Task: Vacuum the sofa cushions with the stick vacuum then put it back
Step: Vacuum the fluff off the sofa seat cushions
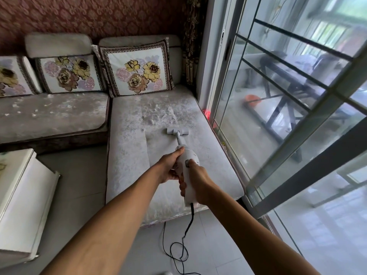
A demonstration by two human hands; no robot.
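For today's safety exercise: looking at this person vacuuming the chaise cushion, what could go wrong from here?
1. The black cord lies looped on the floor near the person; it could snag or trip them.
2. The debris clump ahead of the vacuum head might clog it.
3. The left seat cushion, scattered with bits, might get skipped.
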